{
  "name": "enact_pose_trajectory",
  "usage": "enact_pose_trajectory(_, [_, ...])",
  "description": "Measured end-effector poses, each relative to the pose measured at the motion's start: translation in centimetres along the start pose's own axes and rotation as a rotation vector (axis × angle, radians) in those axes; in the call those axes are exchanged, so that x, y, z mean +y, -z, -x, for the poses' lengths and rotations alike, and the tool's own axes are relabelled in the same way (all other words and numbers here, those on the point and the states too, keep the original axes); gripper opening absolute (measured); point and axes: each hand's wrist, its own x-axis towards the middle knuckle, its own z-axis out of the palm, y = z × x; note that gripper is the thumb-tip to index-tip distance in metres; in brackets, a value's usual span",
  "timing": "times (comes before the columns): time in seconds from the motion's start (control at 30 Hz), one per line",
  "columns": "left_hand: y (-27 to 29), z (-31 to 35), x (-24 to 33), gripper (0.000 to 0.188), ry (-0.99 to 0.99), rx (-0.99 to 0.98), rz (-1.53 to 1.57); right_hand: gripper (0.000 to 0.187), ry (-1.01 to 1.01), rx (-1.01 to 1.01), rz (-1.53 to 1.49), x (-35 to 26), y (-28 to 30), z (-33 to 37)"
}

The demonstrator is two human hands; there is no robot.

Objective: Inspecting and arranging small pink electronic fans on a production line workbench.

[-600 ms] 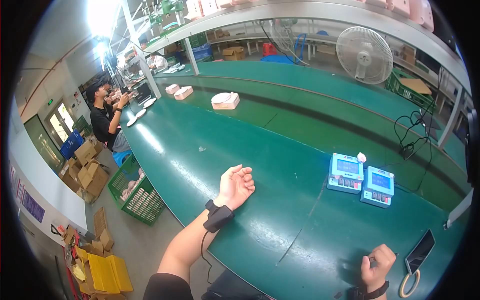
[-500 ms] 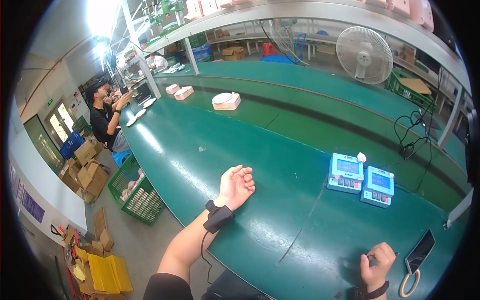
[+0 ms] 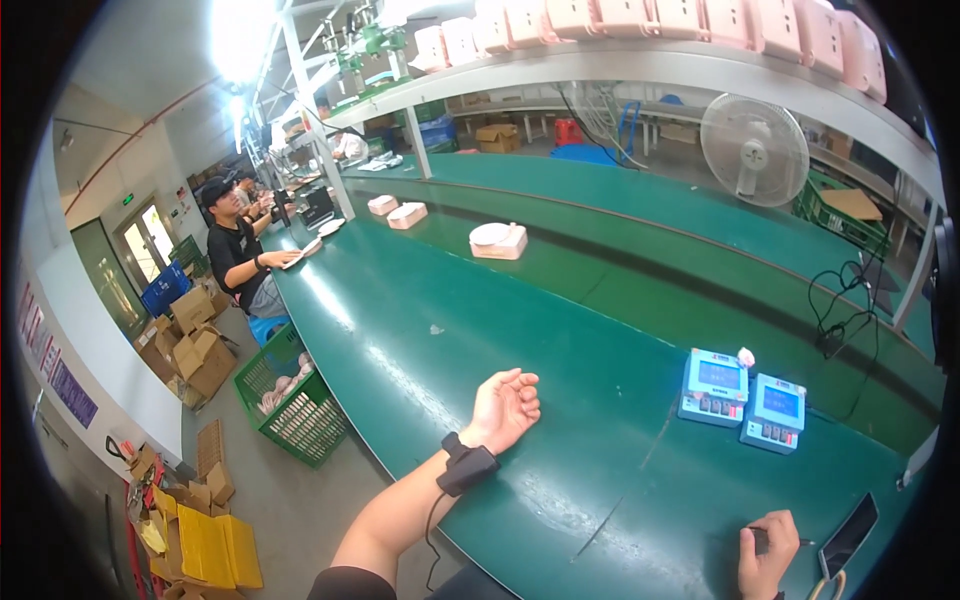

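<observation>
My left hand (image 3: 503, 412) lies palm up over the green worktable (image 3: 560, 330), its fingers loosely curled and nothing in the palm. A black wrist device (image 3: 467, 466) with a cable is strapped on that arm. At the lower right, my right hand (image 3: 768, 556) is closed around a thin dark pen-like thing (image 3: 806, 542); most of it is hidden by the fingers. Beside that hand lies a dark-screened phone (image 3: 850, 535) with a ring-shaped strap, partly cut off. Beyond it stand two blue boxes with screens, the left one (image 3: 714, 386) and the right one (image 3: 775, 412).
Pale pink housings (image 3: 498, 241) sit on the far strip, and more (image 3: 625, 15) line the overhead shelf. A fan (image 3: 755, 150) stands behind. At the left, a co-worker (image 3: 236, 240) sits by white discs (image 3: 308, 250). A green crate (image 3: 290, 400) and cardboard boxes (image 3: 203, 358) occupy the floor.
The view has shifted, so the scene sits lower and farther right. The co-worker's raised hands have come apart, and one now reaches down to a white disc. My hands keep their poses.
</observation>
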Motion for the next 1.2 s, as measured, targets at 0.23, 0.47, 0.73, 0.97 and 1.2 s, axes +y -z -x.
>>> enact_pose_trajectory(0.23, [0.1, 0.1, 0.3, 0.026, 0.012, -0.01, -0.035, 0.015, -0.011, -0.049, 0.007, -0.1, -0.7, -0.5])
enact_pose_trajectory(0.47, [-0.2, 0.1, 0.2, 0.026, 0.021, -0.02, -0.035, 0.016, 0.021, -0.054, -0.017, 0.0, -1.0, -0.6])
enact_pose_trajectory(0.73, [-0.3, 0.2, 0.5, 0.026, 0.016, -0.036, -0.039, 0.013, 0.02, -0.076, -0.049, 0.2, -1.0, -0.5])
enact_pose_trajectory(0.97, [-0.3, 0.0, 0.5, 0.026, 0.013, -0.01, -0.046, 0.021, 0.103, -0.068, -0.032, 0.1, -1.1, -0.6])
enact_pose_trajectory(1.2, [-0.6, 0.4, 0.5, 0.025, 0.003, 0.002, -0.061, 0.007, 0.08, 0.072, -0.089, 0.8, -3.1, 0.2])
